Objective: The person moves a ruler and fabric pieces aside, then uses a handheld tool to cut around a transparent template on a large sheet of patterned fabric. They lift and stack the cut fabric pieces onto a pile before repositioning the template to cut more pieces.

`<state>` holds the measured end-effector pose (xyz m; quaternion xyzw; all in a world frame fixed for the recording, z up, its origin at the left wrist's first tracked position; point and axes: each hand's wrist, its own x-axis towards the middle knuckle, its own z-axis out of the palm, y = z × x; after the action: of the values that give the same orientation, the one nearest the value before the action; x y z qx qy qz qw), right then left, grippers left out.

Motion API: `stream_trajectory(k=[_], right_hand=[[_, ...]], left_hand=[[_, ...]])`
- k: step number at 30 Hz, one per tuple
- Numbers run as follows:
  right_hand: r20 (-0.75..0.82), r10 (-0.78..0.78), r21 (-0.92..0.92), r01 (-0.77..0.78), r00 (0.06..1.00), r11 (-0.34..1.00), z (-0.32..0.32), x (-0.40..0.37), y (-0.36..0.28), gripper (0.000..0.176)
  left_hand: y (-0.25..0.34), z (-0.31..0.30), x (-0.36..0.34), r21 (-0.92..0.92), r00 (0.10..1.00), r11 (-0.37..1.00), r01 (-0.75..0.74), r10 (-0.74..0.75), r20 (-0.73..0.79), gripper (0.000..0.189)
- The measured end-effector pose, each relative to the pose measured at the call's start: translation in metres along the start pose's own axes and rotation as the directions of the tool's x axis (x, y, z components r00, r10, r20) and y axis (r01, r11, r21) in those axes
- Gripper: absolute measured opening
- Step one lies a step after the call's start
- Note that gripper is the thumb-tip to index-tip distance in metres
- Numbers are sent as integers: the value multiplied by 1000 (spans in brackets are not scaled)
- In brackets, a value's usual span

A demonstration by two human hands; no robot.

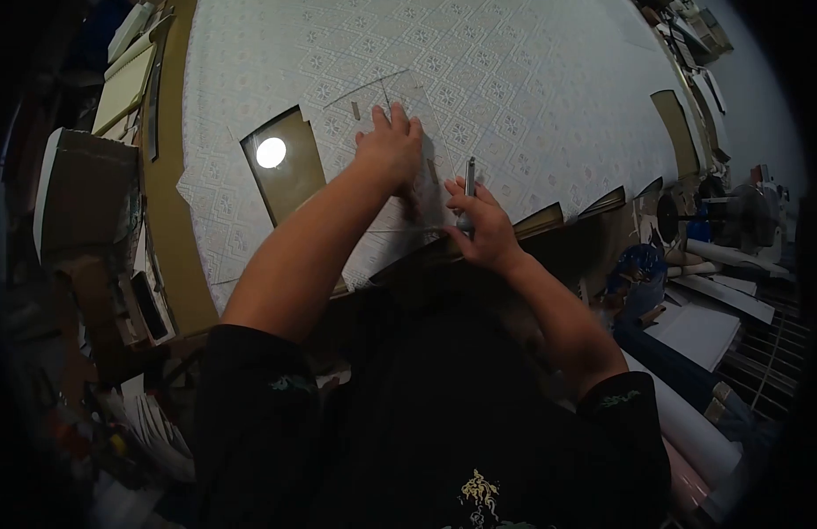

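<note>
My left hand (391, 145) lies flat with its fingers stretched out, pressing on a clear template (417, 88) with dark edge lines. The template rests on a white, lace-patterned sheet (532, 88) spread over the table. My right hand (486, 220) is closed around a slim silver tool (470, 176), which points up and away from me. I cannot make out whether it is a knife or a pen. The right fingers are beside the template's near right corner, close to the sheet's front edge.
Left of my left arm, a four-sided cut-out (289, 172) in the sheet shows brown board and a bright light reflection. More notches (602, 203) run along the front edge at right. A cardboard box (91, 185) stands at left. A fan (717, 216) and rolls (690, 423) are at right.
</note>
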<state>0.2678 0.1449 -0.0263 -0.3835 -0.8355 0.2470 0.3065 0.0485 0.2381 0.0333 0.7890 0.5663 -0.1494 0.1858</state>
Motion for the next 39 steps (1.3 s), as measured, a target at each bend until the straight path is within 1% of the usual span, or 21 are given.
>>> stream_trajectory(k=[2,3,5,6,8,9,11,12,14,15,16,17,18,20,21,23,26,29,30,32,39], right_hand=[[-69,-39,26,41,997,999,-3,-4,4,37],[-64,-33,58,37,997,998,-6,-11,4,37],[-78,19,202,-2,997,979,-19,-22,7,31],[-67,19,226,-4,998,974,-29,-25,5,31],[77,99,271,-117,992,955,-53,-29,1,26],[86,97,286,-118,992,951,-61,-29,2,26],[185,131,238,-174,974,955,-70,-29,4,25],[193,128,242,-174,973,954,-69,-28,5,25],[47,77,374,-89,996,923,-66,-24,6,20],[51,78,371,-91,996,924,-67,-22,6,20],[156,168,387,-216,973,896,-71,-20,4,18],[260,253,388,-341,932,856,-73,-17,2,17],[263,254,382,-342,931,859,-74,-14,2,17],[337,182,264,-279,924,923,-76,-7,4,16],[344,183,255,-280,921,926,-79,-2,3,16],[415,106,165,-190,903,968,-83,10,3,19],[471,109,170,-212,875,962,-82,26,6,19],[502,71,164,-175,862,971,-83,35,3,17],[505,71,161,-175,860,971,-83,38,1,17],[560,99,112,-194,822,975,-84,41,-1,17],[566,43,96,-118,823,988,-82,46,-1,17]], left_hand=[[1,0,0,28,1000,1000,3,-3,20,149],[1,0,0,49,1000,999,-8,8,8,150],[1,1,1,67,1000,998,16,-17,22,150],[1,2,1,78,1000,997,8,-9,8,150],[3,4,1,87,1000,996,12,-13,9,150],[3,5,1,90,1000,996,17,-17,1,150],[3,3,0,90,1000,996,30,-30,-5,151],[4,3,0,93,999,995,36,-37,2,151],[5,3,0,89,999,995,41,-42,8,151],[5,3,0,92,999,995,45,-46,5,151],[5,3,0,95,999,994,48,-48,2,151],[5,4,0,89,999,995,45,-45,1,151],[4,5,0,93,999,995,44,-44,-7,151],[3,6,0,84,999,995,45,-43,-19,150],[3,7,0,95,999,994,46,-44,-21,150],[3,6,-1,100,999,994,46,-43,-29,149],[3,5,-1,89,999,995,47,-45,-26,148],[2,5,-3,110,998,993,50,-47,-29,150],[3,5,-3,116,998,992,51,-47,-37,150],[3,7,-3,117,998,992,51,-46,-45,150],[1,8,-2,122,997,992,42,-34,-65,148]])
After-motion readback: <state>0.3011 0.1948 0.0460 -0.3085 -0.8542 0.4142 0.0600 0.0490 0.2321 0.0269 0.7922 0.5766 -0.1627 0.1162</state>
